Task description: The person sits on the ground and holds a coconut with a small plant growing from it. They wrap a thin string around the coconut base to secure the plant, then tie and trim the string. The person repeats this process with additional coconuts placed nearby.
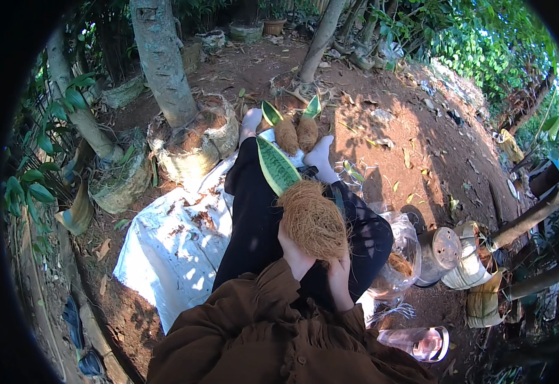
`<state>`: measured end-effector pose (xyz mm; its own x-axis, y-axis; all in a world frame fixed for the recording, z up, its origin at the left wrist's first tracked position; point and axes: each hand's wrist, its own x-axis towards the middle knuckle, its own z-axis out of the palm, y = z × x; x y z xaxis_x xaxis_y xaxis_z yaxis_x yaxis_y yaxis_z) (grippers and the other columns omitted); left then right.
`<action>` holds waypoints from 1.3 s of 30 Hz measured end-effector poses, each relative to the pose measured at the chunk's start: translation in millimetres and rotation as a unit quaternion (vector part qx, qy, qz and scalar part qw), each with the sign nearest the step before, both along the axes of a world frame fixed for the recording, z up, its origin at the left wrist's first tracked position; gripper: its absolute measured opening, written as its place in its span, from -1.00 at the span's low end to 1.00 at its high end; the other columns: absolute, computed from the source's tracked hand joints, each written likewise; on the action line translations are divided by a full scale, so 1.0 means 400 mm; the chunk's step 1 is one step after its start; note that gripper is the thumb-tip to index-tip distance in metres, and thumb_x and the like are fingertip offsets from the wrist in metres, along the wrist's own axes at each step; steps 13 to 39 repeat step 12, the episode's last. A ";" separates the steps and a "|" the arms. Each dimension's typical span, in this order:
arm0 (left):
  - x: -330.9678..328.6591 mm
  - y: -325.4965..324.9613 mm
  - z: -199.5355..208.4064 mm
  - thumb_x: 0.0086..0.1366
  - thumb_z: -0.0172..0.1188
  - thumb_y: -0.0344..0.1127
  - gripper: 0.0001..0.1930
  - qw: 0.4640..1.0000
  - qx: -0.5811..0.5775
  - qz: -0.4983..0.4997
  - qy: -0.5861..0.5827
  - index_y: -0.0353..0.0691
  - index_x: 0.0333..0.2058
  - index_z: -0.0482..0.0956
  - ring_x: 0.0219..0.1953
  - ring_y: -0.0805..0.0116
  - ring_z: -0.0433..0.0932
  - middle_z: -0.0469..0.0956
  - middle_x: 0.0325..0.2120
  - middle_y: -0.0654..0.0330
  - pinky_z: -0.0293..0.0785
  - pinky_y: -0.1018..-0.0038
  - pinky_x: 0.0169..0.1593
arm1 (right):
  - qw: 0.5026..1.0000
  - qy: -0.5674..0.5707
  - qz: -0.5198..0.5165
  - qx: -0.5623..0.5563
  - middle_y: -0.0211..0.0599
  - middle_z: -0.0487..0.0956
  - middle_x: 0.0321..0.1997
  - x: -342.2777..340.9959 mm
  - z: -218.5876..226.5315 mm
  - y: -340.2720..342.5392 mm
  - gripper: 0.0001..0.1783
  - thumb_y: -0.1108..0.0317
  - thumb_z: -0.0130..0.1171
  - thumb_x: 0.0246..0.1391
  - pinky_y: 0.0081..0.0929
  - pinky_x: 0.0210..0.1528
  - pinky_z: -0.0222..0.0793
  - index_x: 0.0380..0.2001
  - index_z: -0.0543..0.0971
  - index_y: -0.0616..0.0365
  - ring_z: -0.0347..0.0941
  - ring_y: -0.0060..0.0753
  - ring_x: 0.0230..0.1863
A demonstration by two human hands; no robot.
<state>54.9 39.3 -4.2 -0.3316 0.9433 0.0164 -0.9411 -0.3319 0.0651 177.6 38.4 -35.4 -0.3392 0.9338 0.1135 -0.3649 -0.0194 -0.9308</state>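
On my lap rests a large bundle of brown coconut fibre (315, 224), loosely wrapped into a ball. A snake plant leaf (275, 168), green with a pale yellow edge, sticks out of its far left end. My left hand (296, 253) cups the bundle from its left and underside, with the fingers hidden behind it. Gripping the near right end is my right hand (339, 276), its fingertips partly covered by fibre. Between my feet lie two smaller fibre bundles, a left one (286, 136) and a right one (307, 134), each with a short snake plant leaf.
A white sack (158, 256) with brown crumbs spreads at my left. On the right are a clear plastic bag (391, 256) with fibre inside, a clear container (417, 344) and a grey pot (438, 248). A tree in a sack planter (193, 150) stands ahead left.
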 end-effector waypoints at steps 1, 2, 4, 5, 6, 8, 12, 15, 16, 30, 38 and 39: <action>-0.003 0.005 0.016 0.44 -0.24 0.07 -0.44 0.999 -0.023 0.019 0.020 -0.25 0.17 0.32 0.02 0.07 0.52 0.49 0.02 0.01 0.48 0.14 0.08 | 0.999 -0.023 0.009 -0.044 -0.31 0.41 0.15 0.002 0.006 -0.006 -0.42 0.45 0.06 0.20 -0.53 0.16 0.27 0.27 0.21 0.25 0.35 -0.49 0.13; -0.003 0.004 0.028 0.44 -0.27 0.10 -0.42 0.999 -0.047 -0.003 -0.001 -0.24 0.18 0.31 0.05 0.09 0.49 0.46 0.04 0.03 0.46 0.15 0.11 | 0.999 0.001 0.034 0.013 -0.26 0.35 0.22 -0.008 0.009 -0.009 -0.22 0.36 0.15 0.17 -0.44 0.24 0.21 0.36 0.04 0.25 0.28 -0.40 0.23; 0.004 -0.012 0.044 0.45 -0.32 0.17 -0.37 0.990 -0.137 -0.028 0.001 -0.22 0.20 0.29 0.12 0.12 0.44 0.42 0.10 0.06 0.41 0.16 0.16 | 0.997 -0.009 0.039 0.068 -0.16 0.33 0.25 -0.032 0.013 -0.023 -0.17 0.37 0.29 0.08 -0.33 0.29 0.17 0.33 0.08 0.27 0.24 -0.30 0.28; 0.005 -0.016 0.048 0.45 -0.32 0.18 -0.37 0.990 -0.135 -0.033 0.019 -0.21 0.22 0.27 0.14 0.12 0.42 0.41 0.11 0.06 0.38 0.17 0.18 | 0.996 -0.007 0.027 0.087 -0.13 0.33 0.26 -0.048 0.015 -0.024 -0.15 0.38 0.33 0.05 -0.31 0.28 0.18 0.31 0.10 0.28 0.25 -0.29 0.28; 0.006 -0.018 0.051 0.46 -0.31 0.19 -0.36 0.988 -0.142 -0.035 0.044 -0.20 0.23 0.25 0.15 0.12 0.41 0.39 0.13 0.06 0.36 0.17 0.20 | 0.993 -0.044 0.007 0.110 -0.12 0.40 0.20 -0.058 0.019 -0.016 -0.30 0.43 0.31 0.07 -0.33 0.24 0.25 0.23 0.23 0.31 0.34 -0.29 0.20; 0.010 -0.025 0.048 0.45 -0.23 0.19 -0.36 0.985 -0.124 -0.031 0.119 -0.18 0.27 0.21 0.21 0.17 0.34 0.37 0.17 0.08 0.25 0.15 0.26 | 0.997 -0.045 -0.025 0.051 -0.14 0.45 0.14 -0.065 0.027 -0.005 -0.42 0.46 0.26 0.11 -0.37 0.19 0.30 0.17 0.31 0.34 0.40 -0.30 0.14; 0.016 -0.011 0.026 0.44 -0.14 0.16 -0.33 0.953 -0.019 0.056 0.298 -0.12 0.34 0.05 0.30 0.18 0.24 0.24 0.26 0.09 0.17 0.13 0.32 | 0.999 0.009 -0.048 -0.004 -0.27 0.59 -0.10 -0.012 0.047 0.020 -0.50 0.23 0.24 0.15 -0.60 -0.15 0.42 0.06 0.42 0.29 0.52 -0.51 -0.15; 0.016 -0.011 0.026 0.44 -0.14 0.16 -0.33 0.953 -0.019 0.056 0.298 -0.12 0.34 0.05 0.30 0.18 0.24 0.24 0.26 0.09 0.17 0.13 0.32 | 0.999 0.009 -0.048 -0.004 -0.27 0.59 -0.10 -0.012 0.047 0.020 -0.50 0.23 0.24 0.15 -0.60 -0.15 0.42 0.06 0.42 0.29 0.52 -0.51 -0.15; 0.016 -0.011 0.026 0.44 -0.14 0.16 -0.33 0.953 -0.019 0.056 0.298 -0.12 0.34 0.05 0.30 0.18 0.24 0.24 0.26 0.09 0.17 0.13 0.32 | 0.999 0.009 -0.048 -0.004 -0.27 0.59 -0.10 -0.012 0.047 0.020 -0.50 0.23 0.24 0.15 -0.60 -0.15 0.42 0.06 0.42 0.29 0.52 -0.51 -0.15; 0.016 -0.011 0.026 0.44 -0.14 0.16 -0.33 0.953 -0.019 0.056 0.298 -0.12 0.34 0.05 0.30 0.18 0.24 0.24 0.26 0.09 0.17 0.13 0.32 | 0.999 0.009 -0.048 -0.004 -0.27 0.59 -0.10 -0.012 0.047 0.020 -0.50 0.23 0.24 0.15 -0.60 -0.15 0.42 0.06 0.42 0.29 0.52 -0.51 -0.15; 0.016 -0.011 0.026 0.44 -0.14 0.16 -0.33 0.953 -0.019 0.056 0.298 -0.12 0.34 0.05 0.30 0.18 0.24 0.24 0.26 0.09 0.17 0.13 0.32 | 0.999 0.009 -0.048 -0.004 -0.27 0.59 -0.10 -0.012 0.047 0.020 -0.50 0.23 0.24 0.15 -0.60 -0.15 0.42 0.06 0.42 0.29 0.52 -0.51 -0.15; 0.016 -0.011 0.026 0.44 -0.14 0.16 -0.33 0.953 -0.019 0.056 0.298 -0.12 0.34 0.05 0.30 0.18 0.24 0.24 0.26 0.09 0.17 0.13 0.32 | 0.999 0.009 -0.048 -0.004 -0.27 0.59 -0.10 -0.012 0.047 0.020 -0.50 0.23 0.24 0.15 -0.60 -0.15 0.42 0.06 0.42 0.29 0.52 -0.51 -0.15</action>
